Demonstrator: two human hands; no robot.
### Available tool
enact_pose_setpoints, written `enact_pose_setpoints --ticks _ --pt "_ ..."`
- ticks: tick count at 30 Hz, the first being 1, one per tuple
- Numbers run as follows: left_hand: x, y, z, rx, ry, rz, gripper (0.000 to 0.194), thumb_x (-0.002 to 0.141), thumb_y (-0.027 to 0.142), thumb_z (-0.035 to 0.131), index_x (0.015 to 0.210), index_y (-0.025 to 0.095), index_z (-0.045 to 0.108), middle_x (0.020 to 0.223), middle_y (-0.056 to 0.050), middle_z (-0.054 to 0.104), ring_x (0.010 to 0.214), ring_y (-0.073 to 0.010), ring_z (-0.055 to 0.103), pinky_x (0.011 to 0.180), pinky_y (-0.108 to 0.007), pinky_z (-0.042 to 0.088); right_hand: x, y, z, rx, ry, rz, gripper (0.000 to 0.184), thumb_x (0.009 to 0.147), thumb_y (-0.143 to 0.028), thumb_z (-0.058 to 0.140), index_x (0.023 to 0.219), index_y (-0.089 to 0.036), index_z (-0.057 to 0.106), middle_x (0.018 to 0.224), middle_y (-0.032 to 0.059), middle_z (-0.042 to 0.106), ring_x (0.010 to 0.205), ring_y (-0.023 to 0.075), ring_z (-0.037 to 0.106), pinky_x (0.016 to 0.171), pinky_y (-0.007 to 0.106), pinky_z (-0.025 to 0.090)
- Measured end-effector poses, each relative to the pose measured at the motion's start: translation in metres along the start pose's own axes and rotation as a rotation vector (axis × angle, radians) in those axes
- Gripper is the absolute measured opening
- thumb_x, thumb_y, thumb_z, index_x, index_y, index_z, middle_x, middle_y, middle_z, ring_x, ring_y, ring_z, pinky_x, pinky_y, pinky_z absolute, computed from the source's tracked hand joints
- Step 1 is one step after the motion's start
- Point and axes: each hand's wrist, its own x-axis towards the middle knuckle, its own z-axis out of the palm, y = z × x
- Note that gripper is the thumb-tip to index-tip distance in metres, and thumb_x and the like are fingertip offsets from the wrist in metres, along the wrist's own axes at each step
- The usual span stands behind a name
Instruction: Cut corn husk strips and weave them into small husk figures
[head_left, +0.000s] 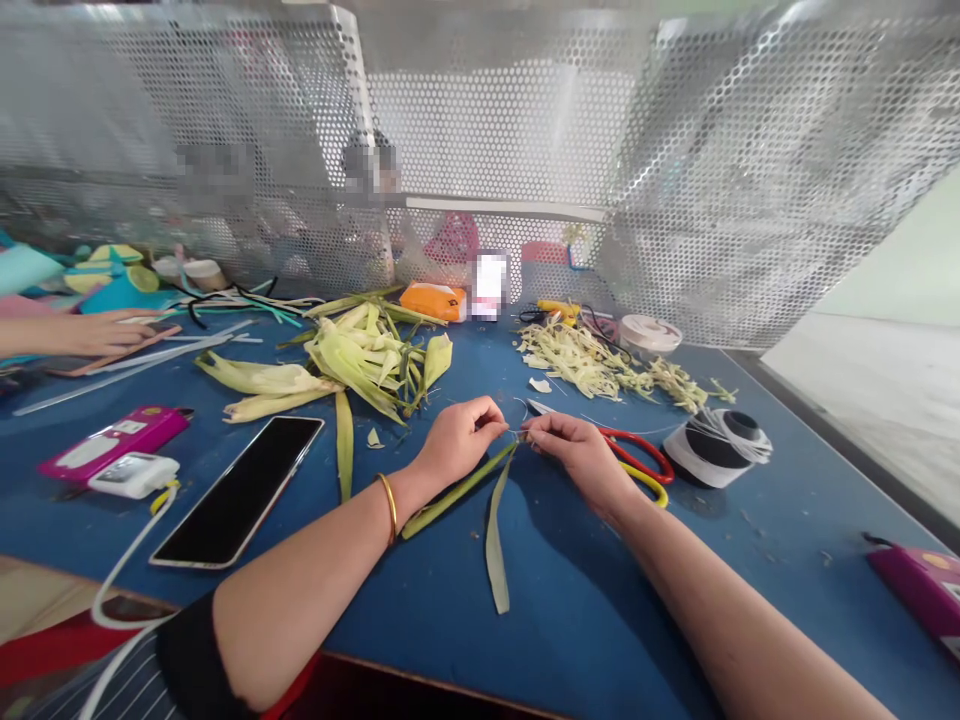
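Note:
My left hand (pixel 456 440), with a gold bangle above the wrist, is closed in a pinch on a thin white thread (pixel 515 432). Opposite it, my right hand (pixel 576 452) pinches the same thread, which spans the small gap between my fingertips. Two green corn husk strips (pixel 496 545) meet just below the thread, one hanging toward me and one slanting under my left wrist. Whether the thread is looped around their tips I cannot tell. Scissors (pixel 651 458) with red and yellow handles lie partly behind my right hand. Beside them stands a spool of white thread (pixel 712 450).
Corn husks (pixel 360 350) are piled behind my left hand, shredded husk (pixel 577 355) behind my right. A phone (pixel 244 490) and a purple device (pixel 120 442) with a white cable lie left. Another person's hand (pixel 105 332) rests at far left. A perforated metal screen (pixel 502 120) borders the back.

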Motion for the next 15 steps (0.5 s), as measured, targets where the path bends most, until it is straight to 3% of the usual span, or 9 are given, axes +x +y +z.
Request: enact_pose_setpoints --ticks 4,9,13,15 --pt "0.002 -0.003 -0.001 0.036 0.045 -0.158 0.013 0.081 0.021 0.060 0.069 0.018 0.061 0.068 0.001 0.064 0.065 -0.0134 0.055 0.062 -0.025 0.036 0.000 -0.006 -0.005 -0.149 0.049 -0.175 0.016 0.072 -0.034 0.068 0.065 -0.021 0.063 0.093 0.0055 0.065 0.105 0.0248 0.056 0.090 0.036 0.040" --pt "0.001 -0.006 0.002 0.074 0.051 -0.250 0.013 0.081 0.022 0.059 0.069 0.018 0.061 0.067 0.001 0.064 0.065 -0.0144 0.055 0.062 -0.026 0.036 -0.003 -0.010 -0.004 -0.303 0.070 -0.304 0.015 0.077 -0.032 0.063 0.067 -0.021 0.064 0.091 0.0064 0.060 0.094 0.0231 0.056 0.081 0.035 0.043" --pt "0.000 -0.005 0.007 -0.003 0.048 -0.252 0.012 0.081 0.020 0.057 0.069 0.019 0.057 0.065 0.002 0.060 0.063 -0.0136 0.053 0.060 -0.026 0.035 -0.006 -0.009 0.002 -0.062 -0.102 -0.178 0.020 0.082 -0.036 0.061 0.070 -0.020 0.060 0.102 0.0088 0.067 0.090 0.0220 0.062 0.071 0.033 0.048" --pt "-0.001 -0.003 0.009 -0.134 0.036 -0.291 0.011 0.080 0.019 0.055 0.069 0.019 0.056 0.062 0.003 0.057 0.059 -0.0124 0.051 0.058 -0.025 0.034 -0.006 -0.007 0.005 0.098 -0.180 -0.090 0.021 0.082 -0.040 0.063 0.075 -0.020 0.061 0.097 0.0079 0.069 0.084 0.0203 0.064 0.072 0.034 0.050"
